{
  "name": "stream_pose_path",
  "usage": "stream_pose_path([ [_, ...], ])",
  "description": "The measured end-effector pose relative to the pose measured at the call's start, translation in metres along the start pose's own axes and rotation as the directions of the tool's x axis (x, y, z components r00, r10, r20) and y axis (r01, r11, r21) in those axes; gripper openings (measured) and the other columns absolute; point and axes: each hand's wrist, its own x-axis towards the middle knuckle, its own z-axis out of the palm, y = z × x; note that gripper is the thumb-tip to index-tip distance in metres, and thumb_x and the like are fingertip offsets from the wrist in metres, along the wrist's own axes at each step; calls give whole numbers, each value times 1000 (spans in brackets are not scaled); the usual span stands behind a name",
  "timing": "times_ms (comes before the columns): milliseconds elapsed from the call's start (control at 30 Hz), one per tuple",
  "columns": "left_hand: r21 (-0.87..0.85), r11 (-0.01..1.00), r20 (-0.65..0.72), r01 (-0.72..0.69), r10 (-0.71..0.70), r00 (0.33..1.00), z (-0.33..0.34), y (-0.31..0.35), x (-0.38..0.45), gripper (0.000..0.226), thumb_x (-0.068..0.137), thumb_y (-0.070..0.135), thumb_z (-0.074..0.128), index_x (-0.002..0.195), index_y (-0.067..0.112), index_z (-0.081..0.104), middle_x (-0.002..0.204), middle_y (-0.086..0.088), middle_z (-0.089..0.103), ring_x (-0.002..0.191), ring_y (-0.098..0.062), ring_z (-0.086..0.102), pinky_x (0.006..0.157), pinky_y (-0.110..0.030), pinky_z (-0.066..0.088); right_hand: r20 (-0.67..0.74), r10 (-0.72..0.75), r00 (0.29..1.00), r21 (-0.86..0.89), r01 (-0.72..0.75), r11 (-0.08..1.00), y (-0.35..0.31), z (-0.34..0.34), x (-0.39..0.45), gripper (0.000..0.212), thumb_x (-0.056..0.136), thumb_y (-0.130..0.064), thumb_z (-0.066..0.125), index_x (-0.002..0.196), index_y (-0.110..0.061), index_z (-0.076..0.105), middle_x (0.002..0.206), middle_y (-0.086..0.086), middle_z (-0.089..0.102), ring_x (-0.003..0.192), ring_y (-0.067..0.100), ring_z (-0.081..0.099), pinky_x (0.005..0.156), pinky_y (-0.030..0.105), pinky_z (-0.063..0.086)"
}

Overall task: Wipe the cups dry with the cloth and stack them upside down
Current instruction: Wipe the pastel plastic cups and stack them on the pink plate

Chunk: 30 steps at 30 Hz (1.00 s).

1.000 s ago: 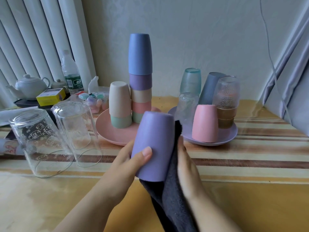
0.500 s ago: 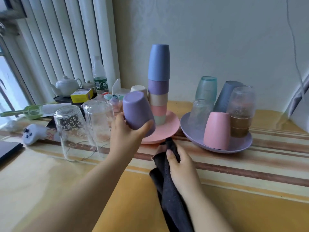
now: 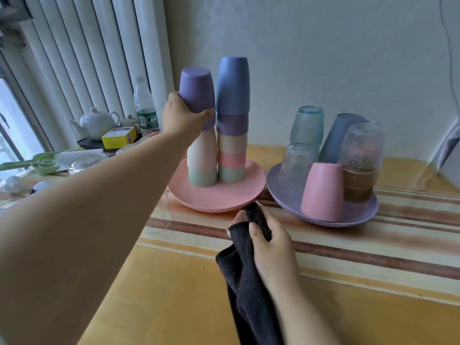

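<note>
Your left hand (image 3: 183,115) has carried the wiped purple cup (image 3: 197,92), fingers wrapped round it, upside down onto the short stack (image 3: 202,161) at 12 o'clock, while your right hand (image 3: 270,241) grips the cloth (image 3: 245,275).

- A pale, lightly textured wall (image 3: 323,58) fills the far side of the scene.
- White vertical blinds (image 3: 82,58) hang at far left, beside a window (image 3: 10,115) that lets in bright daylight.
- A thin cable (image 3: 448,46) runs down the wall at far right.
- A grey curtain (image 3: 450,143) hangs at the right edge.
- A table covered in a yellow cloth with brown and cream stripes (image 3: 348,257) spans the near area.
</note>
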Motion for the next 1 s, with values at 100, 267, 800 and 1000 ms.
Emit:
stream_pose_path([
  [100, 49, 999, 30, 23, -25, 999, 10, -9, 5, 56, 79, 33, 75, 120, 5, 51, 118, -10, 60, 103, -25, 58, 72, -27, 37, 1, 4, 1000, -1, -4, 1000, 1, 0, 0, 41, 93, -7, 49, 128, -29, 52, 121, -20, 56, 115, -4, 48, 81, -10, 29],
  [267, 112, 986, 86, 124, -134, 987, 27, -32, -1, 53, 79, 33, 75, 118, 3, 55, 115, -13, 64, 103, -28, 60, 70, -28, 36, -5, 31, 1000, 0, -31, 1000, 2, 1, 0, 40, 94, -11, 50, 126, -33, 52, 123, -19, 57, 117, -2, 49, 81, -9, 30],
  [800, -25, 933, 256, -358, 352, 900, 49, -22, -116, 26, 84, 6, 62, 108, 2, 55, 101, -10, 58, 90, -23, 52, 86, -35, 42, -339, 62, 939, 22, -58, 998, -2, -20, 4, 37, 93, -10, 51, 129, -20, 54, 125, -6, 58, 117, 12, 52, 82, 9, 32],
  [1000, -26, 982, 541, -186, 171, 824, 87, 29, -156, 40, 84, 35, 69, 111, 7, 59, 103, -1, 62, 96, -19, 60, 84, -30, 48, -575, 154, 804, 143, -87, 986, 2, -33, 8, 36, 93, -4, 49, 127, -15, 55, 123, 1, 61, 116, 19, 53, 79, 9, 30],
])
